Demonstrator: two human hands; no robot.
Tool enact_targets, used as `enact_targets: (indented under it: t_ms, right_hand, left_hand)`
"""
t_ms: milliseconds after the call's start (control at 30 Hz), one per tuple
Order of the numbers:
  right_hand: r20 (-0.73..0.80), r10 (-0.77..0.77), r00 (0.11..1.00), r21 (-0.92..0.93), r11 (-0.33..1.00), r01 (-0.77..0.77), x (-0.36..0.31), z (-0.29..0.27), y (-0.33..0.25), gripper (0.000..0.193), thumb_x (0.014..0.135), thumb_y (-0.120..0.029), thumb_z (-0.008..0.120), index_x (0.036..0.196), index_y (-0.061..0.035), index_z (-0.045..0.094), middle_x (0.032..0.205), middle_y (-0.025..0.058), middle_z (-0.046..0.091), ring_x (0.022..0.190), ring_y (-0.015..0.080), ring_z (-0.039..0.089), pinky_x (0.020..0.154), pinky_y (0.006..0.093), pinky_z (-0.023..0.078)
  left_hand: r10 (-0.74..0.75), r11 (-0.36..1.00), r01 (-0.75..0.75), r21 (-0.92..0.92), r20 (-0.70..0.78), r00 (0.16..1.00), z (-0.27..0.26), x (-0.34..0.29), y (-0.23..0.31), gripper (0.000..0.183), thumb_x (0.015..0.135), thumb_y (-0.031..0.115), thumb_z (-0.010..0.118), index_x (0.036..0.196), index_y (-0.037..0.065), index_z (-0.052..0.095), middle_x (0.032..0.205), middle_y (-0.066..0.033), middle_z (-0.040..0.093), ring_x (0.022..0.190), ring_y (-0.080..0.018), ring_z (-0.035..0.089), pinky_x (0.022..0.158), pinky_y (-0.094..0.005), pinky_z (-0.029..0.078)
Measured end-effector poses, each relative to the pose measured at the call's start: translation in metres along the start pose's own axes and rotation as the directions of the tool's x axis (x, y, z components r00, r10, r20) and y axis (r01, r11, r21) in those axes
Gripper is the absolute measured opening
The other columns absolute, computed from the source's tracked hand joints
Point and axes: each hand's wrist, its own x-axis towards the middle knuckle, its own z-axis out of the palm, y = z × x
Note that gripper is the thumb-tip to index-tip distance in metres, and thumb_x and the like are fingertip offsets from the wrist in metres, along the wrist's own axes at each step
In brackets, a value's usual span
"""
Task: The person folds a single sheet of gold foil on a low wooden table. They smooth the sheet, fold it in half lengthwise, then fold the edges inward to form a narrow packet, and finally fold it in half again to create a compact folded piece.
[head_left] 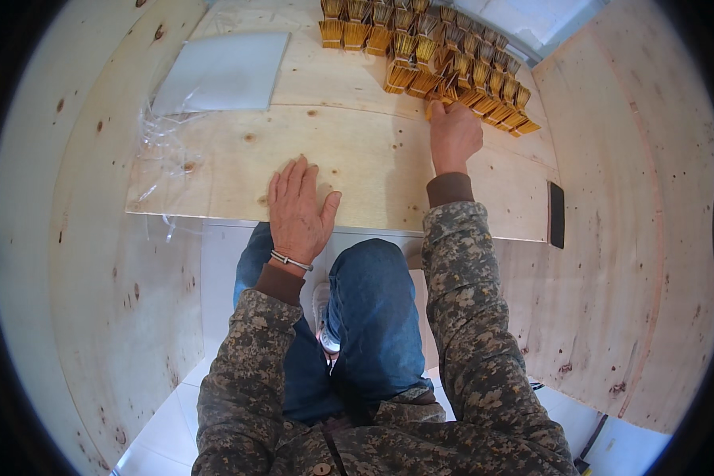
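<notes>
My left hand (297, 210) lies flat, palm down and fingers together, on the near edge of a pale plywood board (357, 151); it holds nothing. My right hand (453, 133) reaches across the board to the near edge of a pile of small gold-coloured bundles (440, 55) laid in rows at the far right. Its fingers are curled at one bundle at the pile's near edge; whether they grip it is hidden by the hand. A thin bracelet circles my left wrist.
A flat pale-grey square sheet (224, 71) lies at the far left of the board, with crumpled clear plastic film (160, 139) beside it. A dark phone-like slab (556, 214) lies at the board's right edge. Plywood walls (635, 262) rise on both sides. My jeans-clad knees sit below.
</notes>
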Motion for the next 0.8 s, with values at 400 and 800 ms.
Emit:
enact_targets:
  t_ms: [400, 800]
  right_hand:
    - [0.035, 0.078, 0.996, 0.073, 0.994, -0.081, -0.013, 0.007, 0.007, 0.043, 0.087, -0.051, 0.066, 0.076, -0.0097, 0.072, 0.078, 0.0164, 0.071, 0.077, 0.0385, 0.067, 0.068, 0.0497, 0.051]
    - [-0.007, -0.587, 0.809, 0.685, 0.587, 0.431, -0.206, -0.063, -0.042, 0.022, 0.084, -0.015, 0.074, 0.069, -0.0092, 0.060, 0.061, 0.0099, 0.058, 0.053, 0.0300, 0.058, 0.049, 0.0396, 0.045]
  left_hand:
    - [-0.011, 1.000, 0.010, -0.027, -0.016, 1.000, 0.003, -0.001, -0.001, 0.051, 0.087, 0.029, 0.069, 0.125, -0.002, 0.058, 0.137, -0.0222, 0.053, 0.131, -0.0395, 0.045, 0.113, -0.0522, 0.031]
    - [0.001, 0.986, -0.001, -0.167, -0.005, 1.000, -0.024, 0.014, -0.019, 0.033, 0.084, 0.016, 0.071, 0.112, 0.002, 0.066, 0.123, -0.0184, 0.063, 0.115, -0.0376, 0.057, 0.103, -0.0456, 0.044]
